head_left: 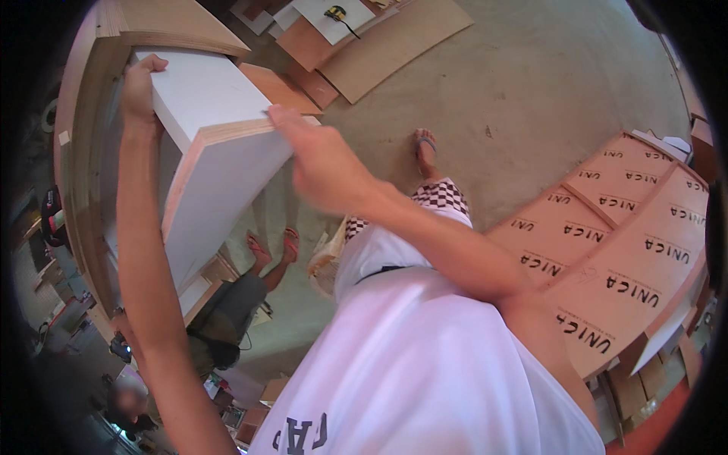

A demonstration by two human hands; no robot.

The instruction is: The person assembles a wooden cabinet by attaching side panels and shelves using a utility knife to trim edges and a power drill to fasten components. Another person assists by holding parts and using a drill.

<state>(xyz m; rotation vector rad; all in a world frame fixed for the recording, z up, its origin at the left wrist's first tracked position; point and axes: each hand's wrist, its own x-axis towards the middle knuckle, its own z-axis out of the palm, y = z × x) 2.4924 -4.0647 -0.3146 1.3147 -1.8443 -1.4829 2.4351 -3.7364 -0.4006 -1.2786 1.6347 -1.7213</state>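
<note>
Concrete floor (584, 76), gray and scuffed, spans the scene. On the left stands a large wooden frame (80, 167), its layered edges bent by the lens. On the right leans or lies a broad brown panel (607, 235) bearing rows of dark printing and crossed by raised strips. Flat brown boards (402, 45) rest on the floor at the top, partly overlapping.

The white piece (227, 182) — white faces, raw plywood edges — lies between the frame and the person's body, tilted, with its far end at the frame's opening; contact between the 2 cannot be determined. Beyond the left forearm is a co-worker (227, 318) in dark clothing and red sandals (255, 246), partly hidden.

The left hand (142, 87) is clamped on the white piece at its far left edge, thumb over the upper face and remaining fingers mostly hidden. The right hand (326, 167), slightly blurred, has its fingers curled together and 1 fingertip touching the near right corner; whether it grips the edge cannot be told.

Smallest: a yellow-and-black tape measure (335, 13) on a white board (322, 29) at the top.
</note>
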